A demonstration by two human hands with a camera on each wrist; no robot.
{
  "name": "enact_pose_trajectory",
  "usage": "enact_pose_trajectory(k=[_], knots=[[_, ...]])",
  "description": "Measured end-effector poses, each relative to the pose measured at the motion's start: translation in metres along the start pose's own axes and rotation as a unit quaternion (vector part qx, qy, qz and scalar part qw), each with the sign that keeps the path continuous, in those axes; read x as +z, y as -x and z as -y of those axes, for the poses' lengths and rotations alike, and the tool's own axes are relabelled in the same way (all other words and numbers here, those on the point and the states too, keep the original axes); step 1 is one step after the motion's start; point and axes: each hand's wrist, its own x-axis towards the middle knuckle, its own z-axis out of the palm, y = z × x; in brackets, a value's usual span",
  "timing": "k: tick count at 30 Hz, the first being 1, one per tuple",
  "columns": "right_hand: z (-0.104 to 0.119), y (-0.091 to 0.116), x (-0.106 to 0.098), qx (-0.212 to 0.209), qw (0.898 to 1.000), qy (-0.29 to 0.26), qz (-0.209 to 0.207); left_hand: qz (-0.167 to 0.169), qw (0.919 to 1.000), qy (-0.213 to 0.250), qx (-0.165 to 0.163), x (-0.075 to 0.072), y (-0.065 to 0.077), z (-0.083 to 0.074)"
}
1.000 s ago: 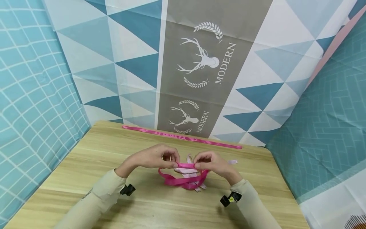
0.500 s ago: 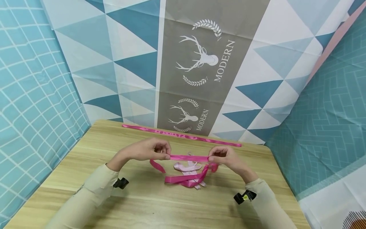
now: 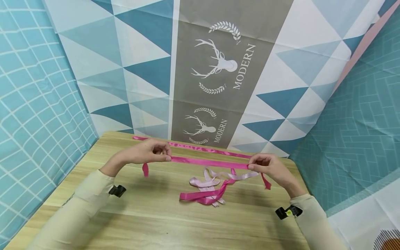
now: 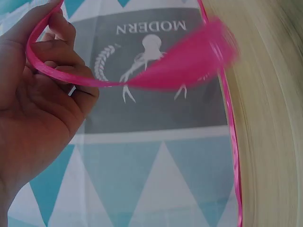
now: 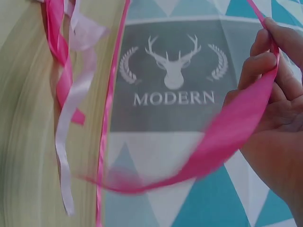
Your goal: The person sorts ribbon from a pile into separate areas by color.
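Note:
A hot-pink ribbon [image 3: 209, 162] is stretched taut above the table between both hands. My left hand [image 3: 147, 151] pinches it between thumb and forefinger, and a loose tail [image 4: 180, 66] swings from that hand, blurred in the left wrist view. At the other side my right hand [image 3: 272, 166] pinches the ribbon in the same way; its hanging tail [image 5: 227, 130] curves down past the palm. Below the stretched ribbon lies a small heap: another hot-pink ribbon [image 3: 200, 196] tangled over pale pink ribbons [image 3: 203, 182].
Along the table's back edge lies a long, straight pink ribbon [image 3: 200, 149], partly hidden by my left hand in the head view. Patterned cloth [image 3: 218, 66] hangs directly behind the wooden table [image 3: 168, 222], with tiled-pattern cloth [image 3: 40, 86] at the left.
Both hands have spread apart and moved up toward the back, drawing the pink ribbon from a short span to a long taut one. Its ends have come away from the heap.

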Motion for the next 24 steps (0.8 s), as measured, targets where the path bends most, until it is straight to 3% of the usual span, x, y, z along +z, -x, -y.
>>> enact_pose_trajectory(k=[17,24], knots=[[-0.021,0.029,-0.048,0.049,0.998,0.029,-0.027,-0.039,0.9972,0.009,-0.063,-0.034,0.024,0.037],[-0.042,0.037,-0.058,0.078,0.993,0.039,-0.082,-0.035,0.9975,0.016,-0.059,-0.041,0.025,0.058]])
